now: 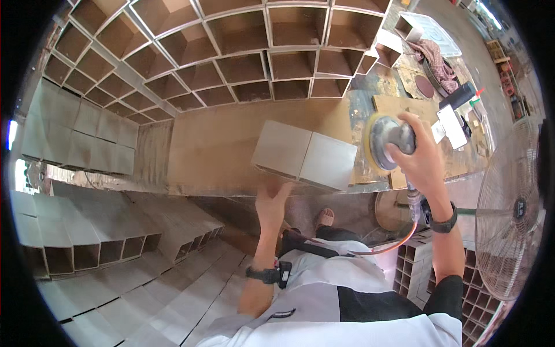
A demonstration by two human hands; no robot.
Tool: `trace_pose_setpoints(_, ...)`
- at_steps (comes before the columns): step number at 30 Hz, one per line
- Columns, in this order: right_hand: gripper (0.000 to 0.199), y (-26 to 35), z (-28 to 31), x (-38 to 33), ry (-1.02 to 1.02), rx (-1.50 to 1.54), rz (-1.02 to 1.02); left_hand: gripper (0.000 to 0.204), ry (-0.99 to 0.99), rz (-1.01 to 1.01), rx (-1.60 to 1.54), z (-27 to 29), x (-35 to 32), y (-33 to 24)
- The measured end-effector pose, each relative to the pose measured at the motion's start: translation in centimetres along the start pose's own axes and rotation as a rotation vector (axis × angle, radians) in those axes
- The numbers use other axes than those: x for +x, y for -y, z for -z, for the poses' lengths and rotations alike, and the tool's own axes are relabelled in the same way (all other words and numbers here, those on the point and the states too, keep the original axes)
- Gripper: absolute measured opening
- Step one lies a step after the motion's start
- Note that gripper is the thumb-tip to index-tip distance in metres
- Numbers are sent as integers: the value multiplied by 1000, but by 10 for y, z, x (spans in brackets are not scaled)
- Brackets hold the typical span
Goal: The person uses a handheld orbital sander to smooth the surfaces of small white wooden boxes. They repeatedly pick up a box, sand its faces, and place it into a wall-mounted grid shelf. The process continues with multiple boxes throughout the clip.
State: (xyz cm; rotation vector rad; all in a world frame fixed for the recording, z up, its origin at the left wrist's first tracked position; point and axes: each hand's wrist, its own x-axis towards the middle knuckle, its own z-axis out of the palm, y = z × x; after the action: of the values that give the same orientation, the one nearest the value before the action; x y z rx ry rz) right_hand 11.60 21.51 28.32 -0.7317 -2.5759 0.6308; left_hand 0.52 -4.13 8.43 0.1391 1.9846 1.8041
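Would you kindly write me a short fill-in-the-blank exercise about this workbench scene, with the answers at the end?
1. The person's hand gripping the round grey handheld sander is the ____ one, left or right.
2. The left hand is at the ____ edge, near or far, of the pale grey rectangular boxes.
3. The stacked open-fronted boxes with pale rims have insides coloured ____.

Missing words: right; near; brown.
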Motion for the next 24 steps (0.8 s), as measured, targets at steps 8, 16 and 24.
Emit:
trace_pose_setpoints(8,60,86,-72,27,264,-59,254,44,-2,-560,429,-43,54,62)
trace_pose_setpoints(16,47,102,-162,48,406,-313,402,59,21,-581,541,-50,55,63)
trace_pose_setpoints(24,35,124,-175,27,307,-224,696,50,-19,-608,563,-51,62,80)
